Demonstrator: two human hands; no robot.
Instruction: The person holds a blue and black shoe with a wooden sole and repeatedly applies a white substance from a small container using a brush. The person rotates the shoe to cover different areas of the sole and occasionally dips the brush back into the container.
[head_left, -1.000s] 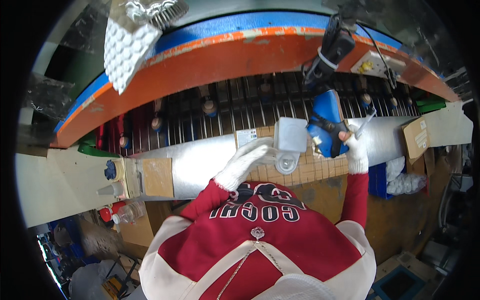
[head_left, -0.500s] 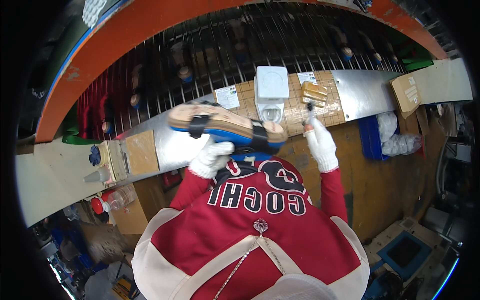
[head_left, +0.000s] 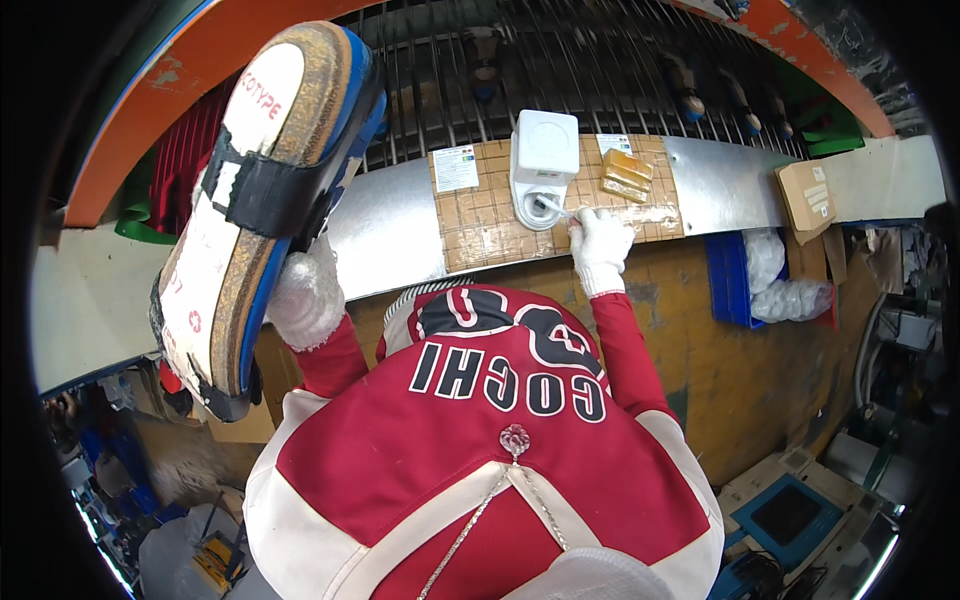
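My left hand (head_left: pixel 308 296), in a white glove, is closed on a sandal (head_left: pixel 262 215) on a blue last and holds it up high at the left. The sole side faces up: a pale bottom with a cork rim and a black strap wrapped over it. My fingers are partly hidden behind the sandal. My right hand (head_left: pixel 601 243), also gloved, pinches a thin brush (head_left: pixel 557 211). The brush's tip reaches into the round cup at the front of a white dispenser (head_left: pixel 545 150), where it cannot be seen well.
Two yellowish blocks (head_left: pixel 627 176) lie on the taped cardboard (head_left: pixel 466 225) beside the dispenser. A rack of metal rods (head_left: pixel 420 100) with more lasted shoes runs behind the metal bench (head_left: pixel 725 185). A blue bin (head_left: pixel 732 280) with plastic bags stands at right, below a cardboard box (head_left: pixel 803 200).
My left hand has raised the sandal up and left, turning it from lengthwise across the bench to upright. My right hand has moved left with the brush, from beside the blocks to the dispenser's cup.
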